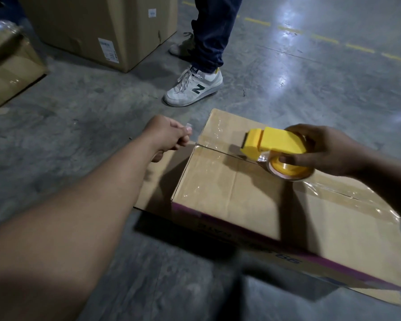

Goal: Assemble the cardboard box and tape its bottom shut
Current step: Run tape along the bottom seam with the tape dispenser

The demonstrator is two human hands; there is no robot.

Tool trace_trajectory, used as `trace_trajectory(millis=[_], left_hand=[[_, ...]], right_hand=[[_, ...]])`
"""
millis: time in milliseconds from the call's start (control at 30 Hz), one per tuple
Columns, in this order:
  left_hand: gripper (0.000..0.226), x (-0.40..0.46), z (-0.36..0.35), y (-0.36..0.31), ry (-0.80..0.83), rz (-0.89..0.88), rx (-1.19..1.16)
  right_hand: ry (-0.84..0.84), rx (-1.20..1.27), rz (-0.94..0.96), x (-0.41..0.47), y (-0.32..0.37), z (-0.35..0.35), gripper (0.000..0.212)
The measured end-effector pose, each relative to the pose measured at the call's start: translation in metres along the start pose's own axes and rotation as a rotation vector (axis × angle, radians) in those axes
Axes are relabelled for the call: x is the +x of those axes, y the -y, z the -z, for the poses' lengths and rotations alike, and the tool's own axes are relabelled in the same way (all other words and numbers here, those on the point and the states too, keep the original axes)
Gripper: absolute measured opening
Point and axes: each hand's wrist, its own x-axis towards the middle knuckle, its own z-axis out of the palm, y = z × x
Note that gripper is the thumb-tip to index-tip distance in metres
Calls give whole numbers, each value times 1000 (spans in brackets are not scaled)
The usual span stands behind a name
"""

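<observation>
Concrete warehouse floor, box upside down, seam taped. Right hand gripping tape dispenser at far edge; left hand pinching tape end, probably for tension.

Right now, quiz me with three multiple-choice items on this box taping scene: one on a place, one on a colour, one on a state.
1. Where is the tape dispenser?
A. on the floor
B. over the cardboard box
C. on the big carton

2. Its colour?
A. yellow
B. red
C. black

3. The box's centre seam is
A. bare
B. stapled
C. covered with clear tape

Answers: 1 B, the right hand holds it above the box top. 2 A, its body is yellow. 3 C, glossy tape runs along the seam while the left hand pinches something small beside the box.
</observation>
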Motion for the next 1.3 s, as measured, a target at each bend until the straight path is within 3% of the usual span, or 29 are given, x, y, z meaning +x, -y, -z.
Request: trace_trajectory(millis=[233,1167,1300], left_hand=[[15,1,-8,13,12,48,-124],[16,7,-15,28,67,92,-72],[18,8,-23,42,-2,-14,-2]], right_hand=[[19,36,15,-2,0,-4,71],[19,17,9,-5,2,-1,78],[21,23,-11,-4,0,-3,76]])
